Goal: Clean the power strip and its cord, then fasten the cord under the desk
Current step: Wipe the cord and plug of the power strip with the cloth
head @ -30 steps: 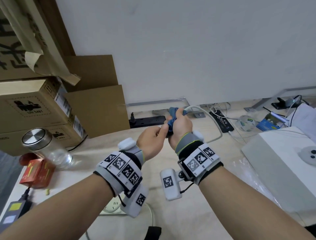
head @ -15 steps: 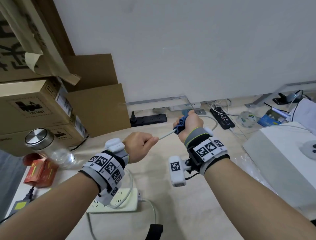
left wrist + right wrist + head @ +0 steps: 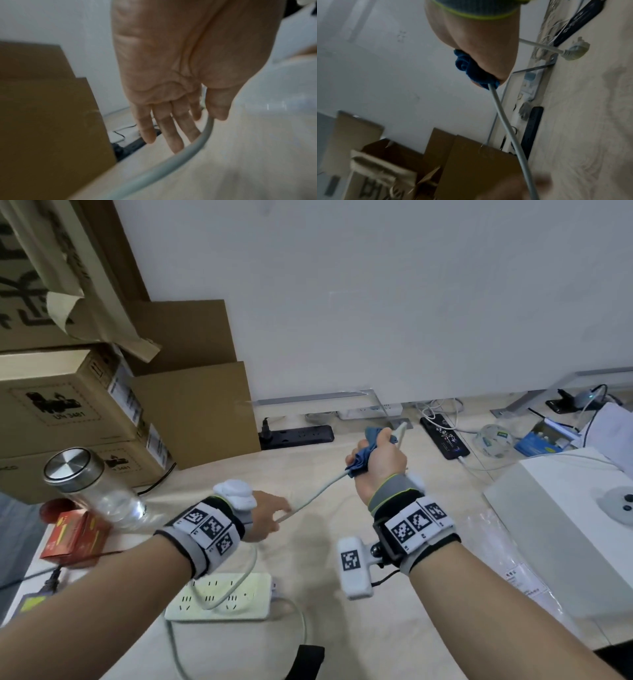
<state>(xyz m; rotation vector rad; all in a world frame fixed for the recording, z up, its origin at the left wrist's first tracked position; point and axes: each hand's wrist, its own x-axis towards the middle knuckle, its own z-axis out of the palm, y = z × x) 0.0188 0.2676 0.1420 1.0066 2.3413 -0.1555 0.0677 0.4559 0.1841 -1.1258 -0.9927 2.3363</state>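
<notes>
Up above the tabletop (image 3: 342, 628), the right hand (image 3: 376, 463) is fisted around a blue cloth (image 3: 359, 462) wrapped about the white cord (image 3: 318, 491), which runs taut down to the left hand (image 3: 263, 517). In the left wrist view the left hand's fingers (image 3: 171, 128) hang nearly straight, the cord passing between thumb and fingers; whether they pinch it I cannot tell. Below the left wrist the white power strip (image 3: 219, 597) lies flat on the tabletop, the cord looping over it. Its plug (image 3: 575, 52) dangles past the right hand.
</notes>
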